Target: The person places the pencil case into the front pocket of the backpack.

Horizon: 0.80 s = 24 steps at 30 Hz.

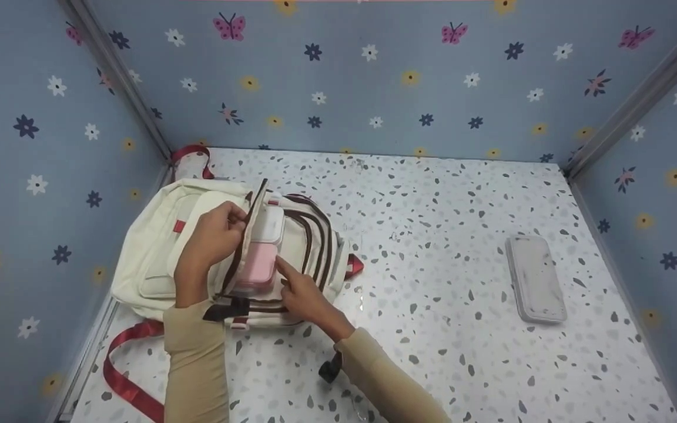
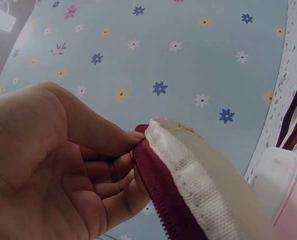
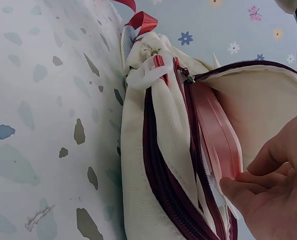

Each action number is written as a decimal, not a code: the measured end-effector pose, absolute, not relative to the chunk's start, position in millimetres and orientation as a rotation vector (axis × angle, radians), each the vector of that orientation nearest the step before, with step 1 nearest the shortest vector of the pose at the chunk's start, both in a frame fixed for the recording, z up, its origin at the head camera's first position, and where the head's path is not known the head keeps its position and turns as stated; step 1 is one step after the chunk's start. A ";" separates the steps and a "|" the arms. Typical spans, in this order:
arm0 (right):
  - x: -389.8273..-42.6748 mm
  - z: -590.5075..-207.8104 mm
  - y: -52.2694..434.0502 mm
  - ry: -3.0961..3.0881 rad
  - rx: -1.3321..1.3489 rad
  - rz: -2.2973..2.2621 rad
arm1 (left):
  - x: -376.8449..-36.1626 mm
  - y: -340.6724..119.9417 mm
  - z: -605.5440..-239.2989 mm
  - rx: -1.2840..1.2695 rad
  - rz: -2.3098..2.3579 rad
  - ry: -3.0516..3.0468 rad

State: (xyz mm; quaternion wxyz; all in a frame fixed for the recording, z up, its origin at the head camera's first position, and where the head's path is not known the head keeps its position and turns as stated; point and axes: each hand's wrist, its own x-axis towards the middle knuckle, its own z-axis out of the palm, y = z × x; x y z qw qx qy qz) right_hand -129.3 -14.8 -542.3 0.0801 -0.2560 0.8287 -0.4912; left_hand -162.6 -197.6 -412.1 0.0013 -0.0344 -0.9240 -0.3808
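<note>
Backpack: the cream backpack (image 1: 156,247) lies flat on the speckled tabletop (image 1: 444,247) at about 9 o'clock, zippered pocket mouth facing up.
Left hand: the left hand (image 1: 212,238) pinches the maroon-zippered pocket edge (image 2: 171,165) between thumb and curled fingers (image 2: 116,172), lifting it, likely to keep the opening wide.
Pink and white case: the pink and white case (image 1: 262,249) sits partway inside the pocket, at 3 o'clock of the left fingers.
Right hand: the right hand (image 1: 303,296) has its index finger extended, tip touching the case's lower right edge; other fingers loosely curled, gripping nothing.
Grey case: a grey case (image 1: 535,279) lies well apart at 3 o'clock.
</note>
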 end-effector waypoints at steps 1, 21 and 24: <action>-129.7 -542.4 -14.5 2.481 -0.769 -1.460 | -162.4 -197.6 -411.7 -0.107 -1.195 -2.903; -129.1 -534.5 21.2 2.460 -0.655 -1.719 | -161.4 -200.8 -412.6 -0.075 -1.202 -2.926; -128.8 -533.5 31.9 2.493 -0.643 -1.758 | -161.3 -200.8 -412.1 -0.069 -1.214 -2.926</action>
